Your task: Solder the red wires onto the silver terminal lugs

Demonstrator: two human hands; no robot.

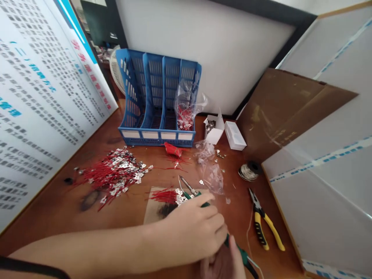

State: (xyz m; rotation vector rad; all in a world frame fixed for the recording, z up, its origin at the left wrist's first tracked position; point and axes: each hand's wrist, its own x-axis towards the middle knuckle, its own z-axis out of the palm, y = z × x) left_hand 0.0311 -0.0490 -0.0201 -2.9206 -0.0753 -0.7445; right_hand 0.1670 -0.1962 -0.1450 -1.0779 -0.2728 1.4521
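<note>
A soldering iron with a green handle lies slantwise in front of me, its metal tip pointing up and left. My left hand reaches across from the left, fingers wrapped over the front of the handle. Lower down, my right hand closes around the rear of it, partly hidden behind the left. Just beyond the tip, red wires with small metal tabs lie in a row on a scorched board. A thin solder wire trails near the iron's rear end.
A heap of red wires with tabs lies left. Behind stands a blue file rack holding a bag of red parts. Rightward are white boxes, a solder spool, yellow-handled pliers and crumpled plastic. Panels enclose the table.
</note>
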